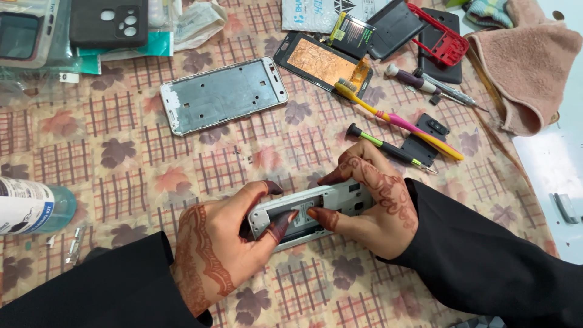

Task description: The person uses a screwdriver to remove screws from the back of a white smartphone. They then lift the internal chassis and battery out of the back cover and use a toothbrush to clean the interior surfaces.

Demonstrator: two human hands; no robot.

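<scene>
Patterned tablecloth [121, 158]; fingers [280, 223] hide the phone body [316, 203] (partly).

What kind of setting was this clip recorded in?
Most likely a phone repair spot set up on a cloth-covered table. Both hands, left hand and right hand, grip an opened phone body; a bare phone frame, small screwdrivers and a toothbrush lie around.

Your phone body [316, 209] is a white, opened shell with rounded corners, lying nearly flat but tipped slightly, its long axis running from eight o'clock to two o'clock. Its open inner side faces up, showing grey parts and what may be a pale label, though that detail is partly hidden.
</scene>
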